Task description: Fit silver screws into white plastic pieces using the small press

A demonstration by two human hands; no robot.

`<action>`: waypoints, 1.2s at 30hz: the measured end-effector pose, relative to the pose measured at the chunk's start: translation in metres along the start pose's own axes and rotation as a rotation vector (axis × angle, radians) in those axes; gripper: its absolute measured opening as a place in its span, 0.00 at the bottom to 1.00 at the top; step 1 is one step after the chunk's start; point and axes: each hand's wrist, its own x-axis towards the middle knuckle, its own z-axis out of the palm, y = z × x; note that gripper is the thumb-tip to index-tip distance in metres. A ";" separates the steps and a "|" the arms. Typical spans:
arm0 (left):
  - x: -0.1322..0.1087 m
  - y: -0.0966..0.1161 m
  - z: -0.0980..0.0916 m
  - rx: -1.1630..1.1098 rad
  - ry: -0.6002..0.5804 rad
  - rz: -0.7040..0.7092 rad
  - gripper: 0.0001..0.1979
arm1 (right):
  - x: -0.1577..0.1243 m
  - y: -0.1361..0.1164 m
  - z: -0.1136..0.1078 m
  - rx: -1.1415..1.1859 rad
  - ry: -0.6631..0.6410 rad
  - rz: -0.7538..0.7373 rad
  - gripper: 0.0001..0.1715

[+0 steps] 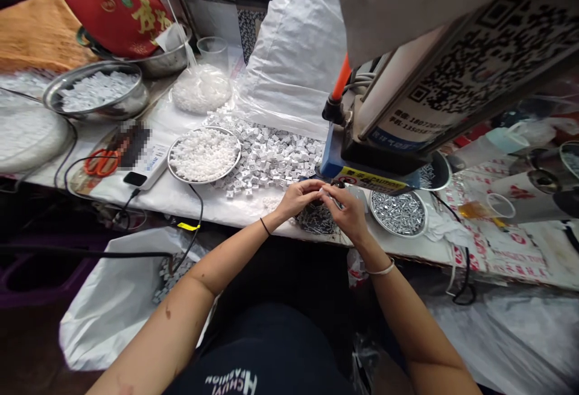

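Note:
My left hand (299, 198) and my right hand (346, 207) meet at the table's front edge, fingertips pinched together around a small white piece (322, 192). Fingers cover most of it, so its shape cannot be made out. Just above my hands is the blue head of a press (368, 163) with a yellow caution label. Below them lies a heap of small metal pins (318, 220). Behind my left hand spreads a pile of white plastic blocks (280, 157). To the right of my right hand, a round dish (426, 226) holds more metal pins (397, 209).
On the left stand a plate of small white parts (203, 152), a white power bank (147, 169), orange-handled scissors (103, 163) and a steel bowl (122, 102). A cable (196, 226) hangs over the front edge above a white sack (106, 304). Clear cups (500, 205) stand at right.

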 end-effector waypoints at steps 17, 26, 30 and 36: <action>-0.006 -0.007 -0.001 0.131 0.010 0.032 0.16 | 0.004 0.007 -0.003 0.311 0.168 0.352 0.12; -0.001 -0.007 0.000 0.023 -0.015 -0.071 0.21 | 0.005 0.002 0.002 0.208 0.122 0.224 0.10; -0.004 -0.008 -0.002 0.076 -0.030 -0.022 0.20 | 0.007 0.003 -0.004 0.025 0.052 0.025 0.10; -0.005 -0.003 0.000 -0.103 -0.039 -0.010 0.26 | 0.010 0.001 -0.011 -0.164 -0.095 -0.204 0.15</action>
